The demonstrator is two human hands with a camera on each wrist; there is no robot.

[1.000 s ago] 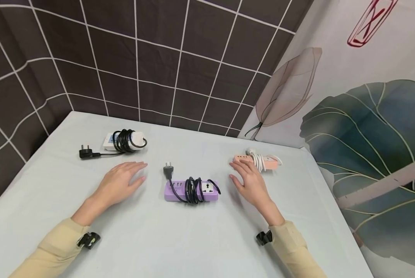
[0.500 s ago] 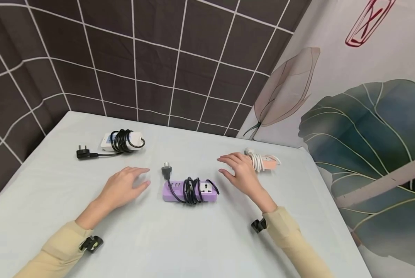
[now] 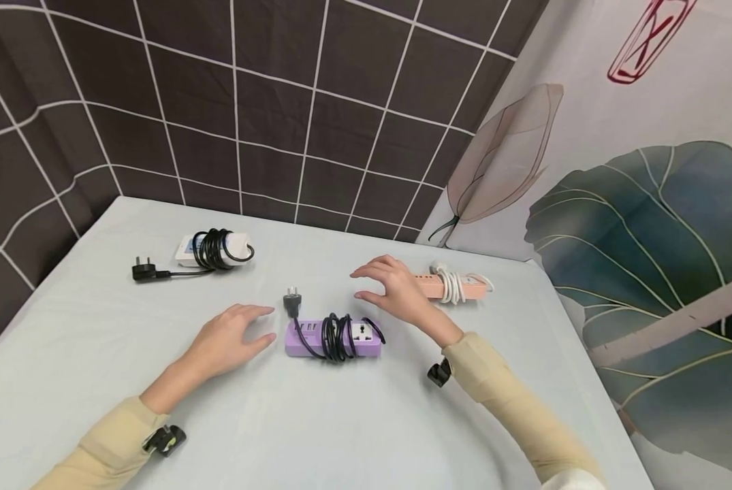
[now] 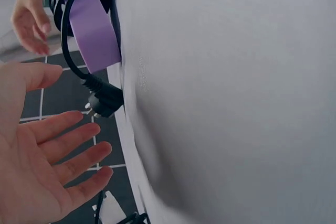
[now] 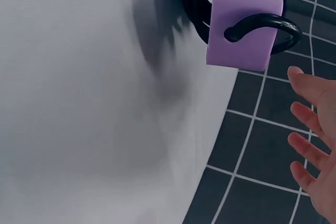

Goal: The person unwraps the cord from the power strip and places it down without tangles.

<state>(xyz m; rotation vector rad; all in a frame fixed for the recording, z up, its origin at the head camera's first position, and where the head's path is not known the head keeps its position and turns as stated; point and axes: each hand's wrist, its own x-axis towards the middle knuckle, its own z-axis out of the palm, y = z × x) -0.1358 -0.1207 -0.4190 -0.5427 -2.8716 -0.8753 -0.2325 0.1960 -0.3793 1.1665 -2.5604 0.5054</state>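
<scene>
A purple power strip (image 3: 304, 342) with its black cord wound round the middle lies on the white table between my hands. Its dark plug (image 3: 292, 303) points away from me at the strip's left end. My left hand (image 3: 226, 342) hovers left of the strip, fingers spread, holding nothing; the left wrist view shows its fingertips near the plug prongs. My right hand (image 3: 396, 289) hangs above and to the right of the strip, thumb and fingers apart and gripping nothing. Behind that hand lies an orange power strip (image 3: 476, 290) with a white cord wrapped round it.
At the back left is a white power strip (image 3: 184, 252) with a coiled black cord, its black plug (image 3: 144, 270) stretched out to the left. A dark tiled-pattern curtain (image 3: 274, 109) rises behind the white table (image 3: 316, 422), and a leaf-print cloth (image 3: 660, 224) hangs at the right.
My right hand has moved left, away from the orange power strip and toward the purple one. My left hand has shifted slightly right and nearer to me. The power strips stay where they were.
</scene>
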